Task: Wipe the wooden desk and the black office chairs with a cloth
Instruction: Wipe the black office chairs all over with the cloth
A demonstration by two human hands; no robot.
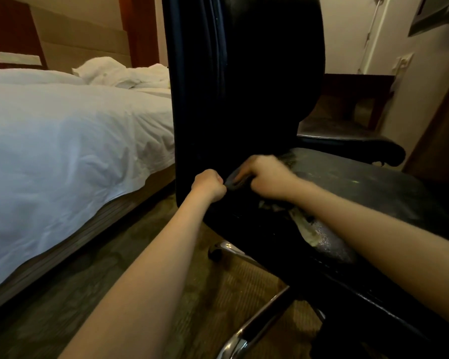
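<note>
Where seat meets backrest, both hands (244, 181) seemingly grip a cloth (235, 180)

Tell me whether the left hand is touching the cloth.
Touching. The head view shows the left hand fisted around one end of the dark cloth, with the right hand gripping the other end at the chair seat's back.

Patterned brown carpet floor (244, 288), carrying black office chair (244, 86) on chrome wheeled base (246, 257); alongside, bed (62, 141) under rumpled white duvet.
</note>
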